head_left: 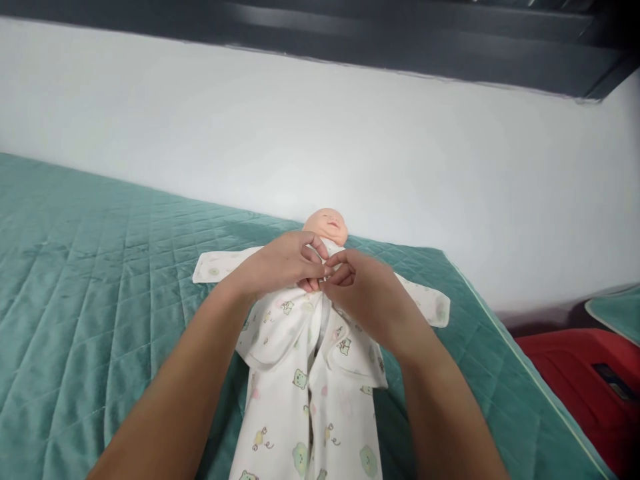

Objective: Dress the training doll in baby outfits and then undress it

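A baby doll [327,223] lies on its back, its head toward the wall. It wears a white jacket [280,320] with small printed animals, sleeves spread to both sides, and matching trousers [345,420]. Over the doll's chest, my left hand [295,260] and my right hand [357,280] meet with fingertips pinched together at the jacket's front. Both seem to grip the front edges of the jacket, though the exact bit between the fingers is mostly covered. Below my hands the two front flaps hang apart over the trousers.
A green quilted cover [125,307] spreads under the doll, its edge running down at the right. Behind stands a white wall [320,133] with a dark ledge [350,33] above. Beyond the right edge sits a red case-like object [575,380].
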`<state>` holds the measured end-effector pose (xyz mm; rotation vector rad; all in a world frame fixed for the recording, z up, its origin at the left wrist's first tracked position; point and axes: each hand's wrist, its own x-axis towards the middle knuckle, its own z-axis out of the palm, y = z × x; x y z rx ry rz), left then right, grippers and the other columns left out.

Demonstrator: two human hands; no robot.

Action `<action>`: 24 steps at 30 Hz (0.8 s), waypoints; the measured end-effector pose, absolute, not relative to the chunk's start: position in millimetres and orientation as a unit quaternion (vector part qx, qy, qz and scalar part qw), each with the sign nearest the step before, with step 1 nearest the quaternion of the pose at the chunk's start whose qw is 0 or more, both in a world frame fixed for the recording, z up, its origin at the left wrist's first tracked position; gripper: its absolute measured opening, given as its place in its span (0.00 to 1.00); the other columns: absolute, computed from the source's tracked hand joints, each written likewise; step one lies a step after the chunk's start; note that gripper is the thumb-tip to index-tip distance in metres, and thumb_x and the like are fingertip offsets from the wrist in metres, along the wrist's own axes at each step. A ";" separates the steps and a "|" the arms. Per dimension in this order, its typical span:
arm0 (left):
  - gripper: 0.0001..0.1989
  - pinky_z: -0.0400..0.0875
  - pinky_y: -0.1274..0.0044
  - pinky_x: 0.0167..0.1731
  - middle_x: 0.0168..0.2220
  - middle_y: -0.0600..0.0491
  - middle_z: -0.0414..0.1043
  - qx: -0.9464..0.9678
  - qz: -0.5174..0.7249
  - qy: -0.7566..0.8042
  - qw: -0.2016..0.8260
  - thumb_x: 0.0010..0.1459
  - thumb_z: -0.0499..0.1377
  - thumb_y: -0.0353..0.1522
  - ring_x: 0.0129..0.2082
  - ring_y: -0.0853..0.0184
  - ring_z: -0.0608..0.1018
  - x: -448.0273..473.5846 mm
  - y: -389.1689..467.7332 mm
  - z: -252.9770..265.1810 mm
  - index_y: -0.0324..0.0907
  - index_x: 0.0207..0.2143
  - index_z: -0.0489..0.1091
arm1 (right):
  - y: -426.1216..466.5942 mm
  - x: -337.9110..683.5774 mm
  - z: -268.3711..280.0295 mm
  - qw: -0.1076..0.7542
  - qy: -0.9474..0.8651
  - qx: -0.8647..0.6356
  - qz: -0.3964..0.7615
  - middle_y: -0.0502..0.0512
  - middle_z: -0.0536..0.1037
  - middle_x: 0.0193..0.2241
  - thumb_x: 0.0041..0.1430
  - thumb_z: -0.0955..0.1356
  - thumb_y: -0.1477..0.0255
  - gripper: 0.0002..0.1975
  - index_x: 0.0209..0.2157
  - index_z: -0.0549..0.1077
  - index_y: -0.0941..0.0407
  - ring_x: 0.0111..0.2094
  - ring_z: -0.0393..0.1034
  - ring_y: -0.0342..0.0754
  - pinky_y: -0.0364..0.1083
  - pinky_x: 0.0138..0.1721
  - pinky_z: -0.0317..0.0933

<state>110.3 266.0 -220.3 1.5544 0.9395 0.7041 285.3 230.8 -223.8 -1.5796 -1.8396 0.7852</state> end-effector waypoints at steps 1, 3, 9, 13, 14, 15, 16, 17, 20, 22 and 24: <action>0.07 0.72 0.78 0.28 0.29 0.53 0.76 0.665 0.299 0.400 0.555 0.53 0.62 0.31 0.26 0.71 0.76 111.0 265.3 -219.6 0.41 0.34 0.67 | 230.3 285.0 -223.3 0.286 -0.697 -0.593 0.284 0.50 0.77 0.28 0.54 0.66 0.71 0.07 0.36 0.72 0.50 0.27 0.70 0.46 0.43 0.24 0.56; 0.07 0.71 0.79 0.27 0.29 0.53 0.75 0.672 0.294 0.404 0.547 0.51 0.61 0.30 0.25 0.72 0.75 111.2 264.5 -218.8 0.41 0.33 0.66 | 228.6 284.8 -221.3 0.266 -0.711 -0.594 0.268 0.50 0.77 0.28 0.54 0.66 0.71 0.09 0.39 0.71 0.50 0.28 0.70 0.47 0.44 0.25 0.56; 0.07 0.68 0.79 0.24 0.24 0.57 0.71 0.709 0.259 0.427 0.498 0.52 0.58 0.30 0.23 0.71 0.73 105.0 264.0 -218.3 0.43 0.35 0.67 | 218.2 284.7 -215.3 0.203 -0.740 -0.602 0.220 0.50 0.76 0.29 0.54 0.65 0.72 0.10 0.40 0.66 0.50 0.28 0.68 0.48 0.44 0.24 0.52; 0.07 0.67 0.79 0.24 0.25 0.56 0.72 0.727 0.242 0.447 0.462 0.50 0.58 0.31 0.24 0.69 0.74 105.0 262.5 -217.4 0.43 0.35 0.68 | 213.0 284.2 -216.5 0.176 -0.749 -0.614 0.174 0.53 0.74 0.29 0.54 0.67 0.69 0.08 0.34 0.62 0.52 0.28 0.66 0.49 0.44 0.25 0.50; 0.07 0.67 0.79 0.24 0.25 0.56 0.72 0.730 0.239 0.454 0.451 0.50 0.58 0.31 0.24 0.69 0.74 105.6 261.4 -217.0 0.44 0.34 0.68 | 211.3 283.9 -216.3 0.167 -0.748 -0.620 0.165 0.53 0.74 0.29 0.54 0.67 0.68 0.09 0.33 0.61 0.52 0.27 0.65 0.49 0.45 0.25 0.50; 0.07 0.67 0.79 0.24 0.25 0.57 0.72 0.733 0.237 0.463 0.437 0.50 0.58 0.31 0.24 0.68 0.74 106.3 259.8 -216.3 0.44 0.34 0.68 | 209.1 283.5 -215.6 0.159 -0.746 -0.627 0.158 0.53 0.73 0.29 0.54 0.67 0.67 0.10 0.33 0.60 0.52 0.27 0.65 0.49 0.45 0.25 0.49; 0.06 0.65 0.79 0.23 0.25 0.57 0.72 0.738 0.237 0.471 0.421 0.50 0.58 0.32 0.23 0.68 0.74 107.0 257.5 -215.4 0.44 0.33 0.68 | 206.5 283.0 -214.5 0.153 -0.745 -0.632 0.150 0.53 0.73 0.29 0.55 0.67 0.66 0.10 0.33 0.59 0.52 0.27 0.64 0.49 0.45 0.25 0.49; 0.05 0.64 0.79 0.22 0.24 0.56 0.73 0.744 0.237 0.479 0.402 0.50 0.57 0.32 0.23 0.68 0.74 107.7 254.5 -214.4 0.44 0.32 0.68 | 203.4 282.1 -213.3 0.147 -0.743 -0.637 0.143 0.54 0.72 0.29 0.56 0.66 0.66 0.11 0.33 0.59 0.52 0.26 0.63 0.48 0.45 0.25 0.49; 0.05 0.60 0.78 0.20 0.23 0.56 0.72 0.767 0.237 0.485 0.348 0.52 0.55 0.34 0.21 0.68 0.71 108.8 242.2 -211.3 0.43 0.27 0.68 | 192.7 277.8 -211.3 0.129 -0.738 -0.652 0.119 0.54 0.71 0.29 0.58 0.65 0.65 0.10 0.31 0.57 0.53 0.25 0.61 0.47 0.45 0.25 0.47; 0.07 0.59 0.78 0.21 0.23 0.56 0.72 0.777 0.239 0.475 0.337 0.54 0.54 0.34 0.21 0.68 0.71 108.0 232.8 -210.6 0.43 0.26 0.68 | 186.6 274.4 -215.0 0.126 -0.742 -0.651 0.099 0.54 0.70 0.29 0.59 0.64 0.67 0.10 0.30 0.57 0.53 0.25 0.60 0.46 0.45 0.25 0.46; 0.07 0.61 0.78 0.23 0.23 0.57 0.72 0.777 0.241 0.466 0.348 0.55 0.54 0.35 0.23 0.68 0.72 105.9 224.4 -212.0 0.44 0.29 0.69 | 182.5 272.2 -224.1 0.146 -0.749 -0.641 0.077 0.53 0.69 0.29 0.60 0.63 0.68 0.09 0.30 0.57 0.53 0.26 0.59 0.46 0.45 0.26 0.46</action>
